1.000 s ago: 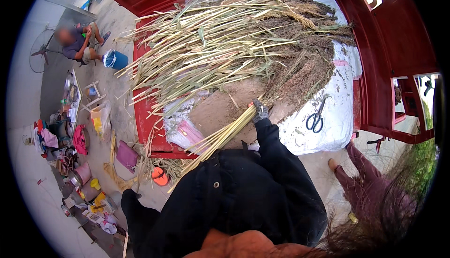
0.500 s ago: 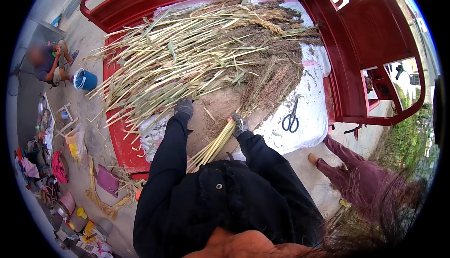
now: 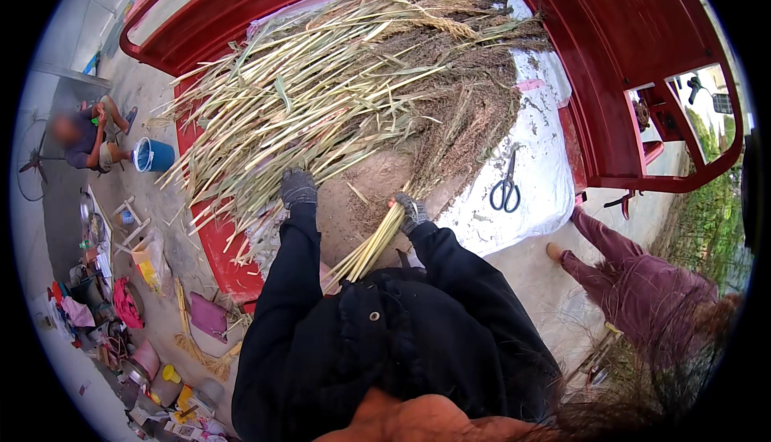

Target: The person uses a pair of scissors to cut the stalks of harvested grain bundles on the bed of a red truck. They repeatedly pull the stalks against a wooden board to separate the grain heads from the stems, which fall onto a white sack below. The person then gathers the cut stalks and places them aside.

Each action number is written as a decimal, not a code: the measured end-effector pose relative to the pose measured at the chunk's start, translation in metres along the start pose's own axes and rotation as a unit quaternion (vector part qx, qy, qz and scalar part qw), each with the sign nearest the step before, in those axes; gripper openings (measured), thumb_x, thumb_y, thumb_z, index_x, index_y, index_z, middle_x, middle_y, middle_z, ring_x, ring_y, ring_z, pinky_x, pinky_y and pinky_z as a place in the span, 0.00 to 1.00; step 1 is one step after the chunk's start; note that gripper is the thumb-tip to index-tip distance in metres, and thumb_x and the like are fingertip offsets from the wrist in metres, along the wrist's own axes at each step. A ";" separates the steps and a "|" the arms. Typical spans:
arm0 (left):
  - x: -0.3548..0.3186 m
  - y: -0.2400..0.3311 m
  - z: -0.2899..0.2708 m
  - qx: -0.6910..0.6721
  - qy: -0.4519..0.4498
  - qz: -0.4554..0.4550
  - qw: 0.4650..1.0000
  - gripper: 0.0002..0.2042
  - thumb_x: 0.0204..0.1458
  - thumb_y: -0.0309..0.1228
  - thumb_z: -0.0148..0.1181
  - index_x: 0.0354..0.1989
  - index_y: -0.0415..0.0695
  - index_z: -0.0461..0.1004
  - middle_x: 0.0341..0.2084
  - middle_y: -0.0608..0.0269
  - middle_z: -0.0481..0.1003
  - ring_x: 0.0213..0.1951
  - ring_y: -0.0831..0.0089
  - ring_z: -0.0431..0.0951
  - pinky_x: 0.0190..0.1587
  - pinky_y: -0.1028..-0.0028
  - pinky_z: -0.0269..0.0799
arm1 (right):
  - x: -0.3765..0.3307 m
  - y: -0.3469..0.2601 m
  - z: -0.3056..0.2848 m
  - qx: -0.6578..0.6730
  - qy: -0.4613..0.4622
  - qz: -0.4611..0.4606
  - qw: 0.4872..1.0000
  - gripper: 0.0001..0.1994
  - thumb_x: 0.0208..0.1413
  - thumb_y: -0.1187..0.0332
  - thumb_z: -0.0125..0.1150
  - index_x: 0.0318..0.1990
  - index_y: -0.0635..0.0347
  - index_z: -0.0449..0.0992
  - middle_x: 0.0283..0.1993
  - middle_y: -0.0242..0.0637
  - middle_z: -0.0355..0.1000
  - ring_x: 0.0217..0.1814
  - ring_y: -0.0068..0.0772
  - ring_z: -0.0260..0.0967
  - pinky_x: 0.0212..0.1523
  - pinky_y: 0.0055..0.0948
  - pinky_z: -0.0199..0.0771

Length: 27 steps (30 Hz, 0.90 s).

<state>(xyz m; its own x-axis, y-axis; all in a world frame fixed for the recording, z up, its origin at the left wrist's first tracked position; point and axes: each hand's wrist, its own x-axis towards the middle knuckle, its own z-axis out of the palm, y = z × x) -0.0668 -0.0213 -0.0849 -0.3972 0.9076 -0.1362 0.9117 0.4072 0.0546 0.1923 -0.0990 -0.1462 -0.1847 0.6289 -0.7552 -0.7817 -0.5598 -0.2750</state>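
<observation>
My right hand (image 3: 413, 212), in a grey glove, is closed around a bundle of pale sorghum stalks (image 3: 366, 251). Their cut ends point toward my waist, and the brown seed heads (image 3: 462, 133) spread away from the hand over the load bed. At the near edge of the large stalk pile (image 3: 297, 96) is my gloved left hand (image 3: 298, 188), touching the stalks. Its fingers point away from me, and their grip is hidden by the back of the hand. Black-handled scissors (image 3: 505, 188) lie on the white sheet (image 3: 482, 229), right of my right hand.
The red metal cargo bed (image 3: 210, 229) has raised rails at the back and right. A seated person (image 3: 84, 138) is at the far left by a blue bucket (image 3: 152, 155). Someone in maroon trousers (image 3: 618, 265) stands at right. Household clutter (image 3: 120, 321) covers the left floor.
My left hand has moved left along the edge of the stalk pile. My right hand keeps hold of the bundle in nearly the same place. The whole view has shifted slightly.
</observation>
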 end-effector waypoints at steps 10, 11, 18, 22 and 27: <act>-0.016 0.000 0.065 -0.053 0.013 0.220 0.974 0.17 0.46 0.42 0.49 0.42 0.46 0.69 0.40 0.51 0.69 0.42 0.54 0.69 0.45 0.59 0.63 | -0.007 0.000 -0.002 0.005 0.008 0.012 1.000 0.08 0.47 0.71 0.56 0.34 0.58 0.66 0.27 0.36 0.68 0.27 0.34 0.68 0.27 0.31 0.71; -0.017 0.008 0.065 -0.007 0.045 0.232 0.972 0.18 0.46 0.42 0.50 0.44 0.48 0.68 0.42 0.53 0.69 0.43 0.55 0.69 0.45 0.58 0.63 | -0.006 0.000 -0.004 0.002 -0.005 0.021 1.000 0.08 0.47 0.71 0.56 0.34 0.59 0.66 0.27 0.36 0.68 0.28 0.34 0.68 0.27 0.31 0.71; 0.009 0.022 0.014 0.084 -0.127 0.167 0.974 0.14 0.46 0.41 0.50 0.39 0.50 0.71 0.36 0.55 0.71 0.38 0.60 0.73 0.39 0.59 0.67 | -0.027 -0.007 0.006 -0.005 -0.026 0.020 0.999 0.08 0.46 0.72 0.57 0.34 0.58 0.66 0.27 0.37 0.68 0.29 0.34 0.67 0.28 0.31 0.70; 0.001 0.002 -0.005 -0.255 0.030 0.175 0.950 0.11 0.44 0.37 0.54 0.32 0.43 0.73 0.27 0.56 0.74 0.29 0.61 0.74 0.32 0.64 0.68 | -0.029 -0.013 0.011 0.008 -0.059 0.029 0.998 0.08 0.46 0.73 0.57 0.34 0.58 0.65 0.28 0.37 0.69 0.29 0.32 0.67 0.27 0.27 0.69; -0.052 0.021 -0.018 -0.475 -0.186 -0.015 0.860 0.05 0.41 0.25 0.59 0.24 0.39 0.70 0.15 0.62 0.70 0.17 0.77 0.68 0.20 0.75 0.63 | -0.032 -0.010 0.032 0.010 -0.054 0.014 0.998 0.12 0.47 0.74 0.56 0.40 0.62 0.66 0.34 0.39 0.71 0.27 0.28 0.66 0.25 0.25 0.70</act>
<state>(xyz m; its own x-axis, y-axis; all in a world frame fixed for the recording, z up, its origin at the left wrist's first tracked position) -0.0288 -0.0580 -0.0589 -0.1960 0.8715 -0.4495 0.3347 0.4903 0.8047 0.1866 -0.0966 -0.1002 -0.2690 0.6684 -0.6935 -0.7867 -0.5678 -0.2422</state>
